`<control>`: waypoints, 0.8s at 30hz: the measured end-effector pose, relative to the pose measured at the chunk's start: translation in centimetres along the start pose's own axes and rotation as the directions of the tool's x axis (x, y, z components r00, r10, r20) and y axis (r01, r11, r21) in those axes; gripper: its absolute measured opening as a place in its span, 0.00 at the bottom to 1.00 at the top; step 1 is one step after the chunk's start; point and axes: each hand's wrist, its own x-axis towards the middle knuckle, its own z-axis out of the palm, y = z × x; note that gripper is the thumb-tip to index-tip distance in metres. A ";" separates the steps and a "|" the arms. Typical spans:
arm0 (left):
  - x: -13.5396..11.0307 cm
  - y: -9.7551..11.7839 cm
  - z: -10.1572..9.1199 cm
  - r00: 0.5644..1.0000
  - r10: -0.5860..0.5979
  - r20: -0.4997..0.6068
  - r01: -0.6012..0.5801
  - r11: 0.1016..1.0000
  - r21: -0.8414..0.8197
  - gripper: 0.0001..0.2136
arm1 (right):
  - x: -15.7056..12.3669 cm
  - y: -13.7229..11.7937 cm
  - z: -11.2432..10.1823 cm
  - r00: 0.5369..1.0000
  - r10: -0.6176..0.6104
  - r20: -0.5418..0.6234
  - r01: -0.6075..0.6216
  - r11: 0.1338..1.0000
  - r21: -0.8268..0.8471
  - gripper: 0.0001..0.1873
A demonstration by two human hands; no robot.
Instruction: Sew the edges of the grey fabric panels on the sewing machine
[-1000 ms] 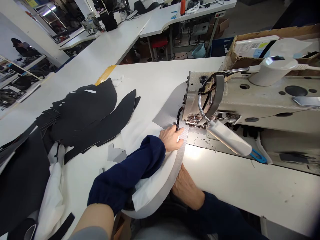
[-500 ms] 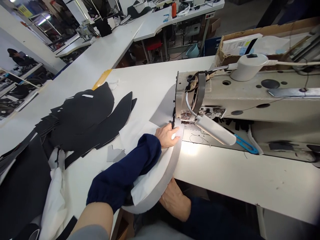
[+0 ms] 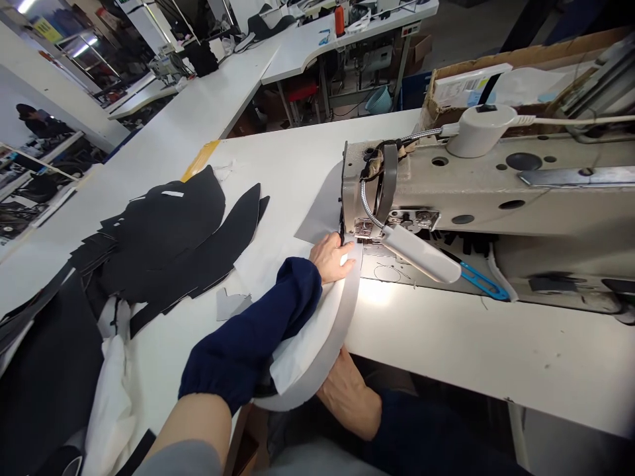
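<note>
A curved white fabric piece (image 3: 317, 337) runs from the table's front edge up to the needle area of the sewing machine (image 3: 476, 192). My left hand (image 3: 331, 256), in a dark blue sleeve, lies flat on the fabric with fingers stretched toward the presser foot. My right hand (image 3: 347, 390) is below the table edge, under the hanging end of the fabric; its fingers are hidden behind the cloth. A grey part of the fabric (image 3: 322, 211) lies behind the needle.
Black cut pieces (image 3: 169, 231) are stacked on the white table (image 3: 446, 344) at the left, with white cloth (image 3: 112, 390) near the front. A lamp head (image 3: 421, 254) on a flexible neck lights the needle plate. A cardboard box (image 3: 496, 73) stands behind the machine. Other work tables are farther back.
My left hand has slid slightly forward with the fabric toward the needle. The camera view shifted a little, so the machine sits further left in frame.
</note>
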 end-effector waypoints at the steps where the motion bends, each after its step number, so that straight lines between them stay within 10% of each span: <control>1: -0.8 0.2 -0.8 1.000 0.019 -0.007 -0.018 1.000 0.025 0.20 | 0.2 0.0 -0.6 1.000 -0.020 0.014 0.020 1.000 0.002 0.14; 9: -10.9 2.9 -2.4 0.908 -0.009 0.419 -0.030 0.996 0.085 0.24 | 1.1 -0.4 -3.2 0.981 -0.145 0.129 0.136 0.988 0.075 0.08; 24: -5.9 3.8 0.0 0.943 -0.019 0.332 -0.042 0.984 0.174 0.23 | 1.0 2.2 -1.9 0.994 -0.055 -0.091 0.046 0.994 -0.096 0.11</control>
